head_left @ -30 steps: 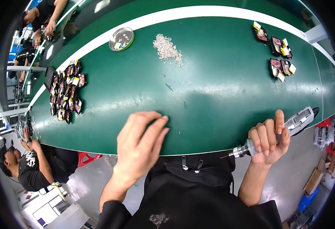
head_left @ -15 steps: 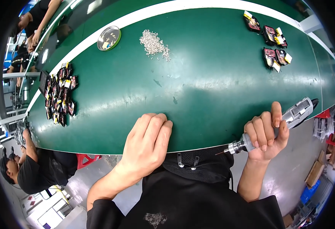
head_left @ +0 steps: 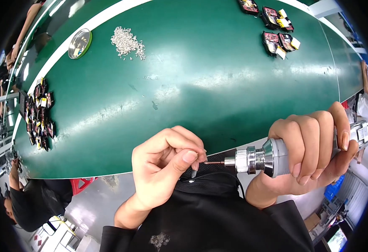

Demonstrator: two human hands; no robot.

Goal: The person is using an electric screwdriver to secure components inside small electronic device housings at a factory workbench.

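Note:
My right hand (head_left: 312,147) is wrapped round a grey electric screwdriver (head_left: 279,158) with a silver chuck. Its thin bit (head_left: 216,162) points left, level with the front edge of the table. Close to the bit's tip is my left hand (head_left: 165,161), its thumb and fingers curled together in a pinch. Whatever sits in that pinch, if anything, is too small or hidden to make out. The bit's tip meets or nearly meets the left fingertips; I cannot tell which. Both hands are in front of my body, over a black bag (head_left: 211,181) at my waist.
On the green table (head_left: 217,101) lies a heap of small pale screw-like pieces (head_left: 126,43), beside a round green-sided dish (head_left: 89,43). Black-and-red cases (head_left: 40,115) pile up at left; several open ones (head_left: 271,41) lie far right. A co-worker (head_left: 35,203) sits left.
My left hand has turned over from knuckles-up to a pinch. The screwdriver has come up and closer, its bit now level and at the left fingertips. The whole view has shifted rightward.

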